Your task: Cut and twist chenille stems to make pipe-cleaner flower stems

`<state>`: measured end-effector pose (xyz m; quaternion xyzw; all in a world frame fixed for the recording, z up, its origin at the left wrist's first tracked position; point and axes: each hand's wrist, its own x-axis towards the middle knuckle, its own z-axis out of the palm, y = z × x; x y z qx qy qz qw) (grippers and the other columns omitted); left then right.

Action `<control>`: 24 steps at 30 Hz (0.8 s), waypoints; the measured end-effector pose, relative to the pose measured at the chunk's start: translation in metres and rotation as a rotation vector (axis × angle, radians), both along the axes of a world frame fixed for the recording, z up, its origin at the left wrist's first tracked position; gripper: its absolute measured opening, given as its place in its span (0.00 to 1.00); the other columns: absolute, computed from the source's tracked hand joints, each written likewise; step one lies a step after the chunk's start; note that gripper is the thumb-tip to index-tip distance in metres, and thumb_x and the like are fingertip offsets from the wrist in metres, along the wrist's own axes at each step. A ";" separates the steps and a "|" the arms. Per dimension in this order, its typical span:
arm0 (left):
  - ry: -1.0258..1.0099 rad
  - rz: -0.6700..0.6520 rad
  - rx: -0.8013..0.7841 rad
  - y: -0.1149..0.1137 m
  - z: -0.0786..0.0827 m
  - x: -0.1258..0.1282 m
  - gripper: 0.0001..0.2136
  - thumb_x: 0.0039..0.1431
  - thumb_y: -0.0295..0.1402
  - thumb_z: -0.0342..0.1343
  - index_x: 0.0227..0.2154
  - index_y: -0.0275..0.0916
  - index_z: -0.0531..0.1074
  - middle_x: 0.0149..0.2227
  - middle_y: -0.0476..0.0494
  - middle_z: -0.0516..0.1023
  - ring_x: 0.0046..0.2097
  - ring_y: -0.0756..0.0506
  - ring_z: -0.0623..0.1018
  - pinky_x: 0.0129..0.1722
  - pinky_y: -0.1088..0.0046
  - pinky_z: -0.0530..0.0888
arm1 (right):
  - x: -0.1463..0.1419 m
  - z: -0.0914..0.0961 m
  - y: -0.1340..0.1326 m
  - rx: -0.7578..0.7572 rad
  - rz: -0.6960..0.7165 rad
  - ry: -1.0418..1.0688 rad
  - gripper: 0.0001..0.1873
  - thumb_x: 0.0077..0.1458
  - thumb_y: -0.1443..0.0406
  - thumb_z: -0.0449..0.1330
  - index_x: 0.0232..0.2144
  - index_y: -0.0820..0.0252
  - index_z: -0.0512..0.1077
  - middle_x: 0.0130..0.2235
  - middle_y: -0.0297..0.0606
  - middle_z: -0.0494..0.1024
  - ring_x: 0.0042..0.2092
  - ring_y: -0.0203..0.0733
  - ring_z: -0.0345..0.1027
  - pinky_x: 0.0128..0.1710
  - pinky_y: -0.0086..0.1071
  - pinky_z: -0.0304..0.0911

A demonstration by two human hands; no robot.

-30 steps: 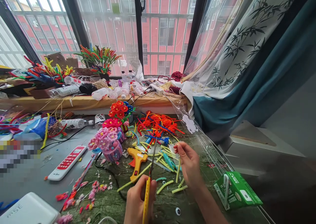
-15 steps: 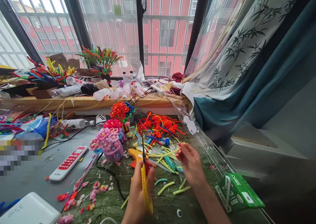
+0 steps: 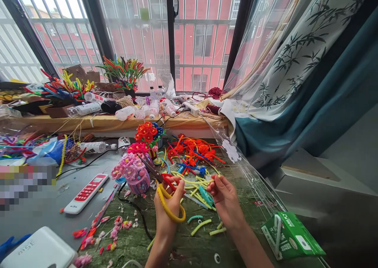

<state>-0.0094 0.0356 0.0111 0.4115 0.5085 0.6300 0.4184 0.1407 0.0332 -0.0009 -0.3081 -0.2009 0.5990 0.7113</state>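
My left hand [image 3: 168, 205] is closed around scissors [image 3: 152, 167] with red and yellow handles. Their dark blades point up and left, in front of the pink flower pot [image 3: 138, 181]; one yellow handle loop hangs below my fingers. My right hand [image 3: 223, 197] pinches the end of a pale yellow pipe cleaner [image 3: 197, 181], which stretches toward the left fingertips. Whether the left fingers also touch it, I cannot tell. Under and beyond the hands lie more yellow pipe cleaners and teal pieces [image 3: 206, 195]. Short cut yellow pieces [image 3: 201, 227] lie nearer me.
Red pipe-cleaner flowers [image 3: 201, 147] are heaped at the back. A white remote [image 3: 85, 193] and a white box-shaped device [image 3: 39, 250] lie left. A green carton [image 3: 295, 234] stands at the right edge. A black cable [image 3: 138, 211] curves across the table; bottles [image 3: 126, 113] crowd the sill.
The scissors have turned in my left hand: the blades, upright before, now tilt left, and a handle loop faces me. The right hand still pinches the pipe cleaner. The view has shifted slightly.
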 end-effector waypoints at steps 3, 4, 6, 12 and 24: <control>0.050 0.011 0.031 0.000 -0.005 -0.002 0.15 0.48 0.40 0.64 0.33 0.36 0.70 0.34 0.46 0.76 0.31 0.48 0.77 0.31 0.72 0.76 | 0.001 0.000 0.000 -0.004 -0.021 0.024 0.15 0.38 0.61 0.74 0.29 0.61 0.77 0.23 0.30 0.77 0.25 0.32 0.71 0.24 0.21 0.67; 0.053 0.008 0.044 -0.001 -0.005 -0.002 0.14 0.49 0.40 0.64 0.34 0.36 0.70 0.34 0.46 0.76 0.32 0.48 0.77 0.32 0.72 0.76 | 0.001 0.000 0.000 -0.005 -0.021 0.034 0.15 0.38 0.61 0.74 0.29 0.61 0.77 0.23 0.30 0.77 0.25 0.31 0.71 0.25 0.21 0.67; 0.011 -0.034 0.075 -0.003 -0.003 -0.001 0.13 0.49 0.38 0.64 0.34 0.37 0.70 0.35 0.44 0.78 0.35 0.46 0.78 0.35 0.71 0.76 | 0.000 0.000 -0.001 -0.018 0.003 0.055 0.15 0.38 0.61 0.74 0.29 0.61 0.77 0.23 0.30 0.77 0.25 0.31 0.71 0.24 0.19 0.67; -0.081 -0.110 0.145 -0.008 0.006 0.003 0.13 0.46 0.33 0.66 0.34 0.36 0.71 0.34 0.43 0.80 0.38 0.44 0.80 0.40 0.69 0.77 | -0.008 -0.003 -0.003 -0.112 0.092 0.150 0.15 0.37 0.63 0.75 0.28 0.62 0.77 0.23 0.30 0.78 0.24 0.29 0.72 0.22 0.15 0.68; -0.041 0.098 0.195 -0.010 0.005 0.001 0.11 0.46 0.32 0.65 0.31 0.38 0.69 0.30 0.48 0.78 0.33 0.46 0.79 0.36 0.72 0.77 | -0.020 -0.008 -0.006 -0.210 0.171 0.226 0.15 0.34 0.66 0.76 0.25 0.62 0.76 0.22 0.29 0.78 0.23 0.28 0.73 0.21 0.12 0.68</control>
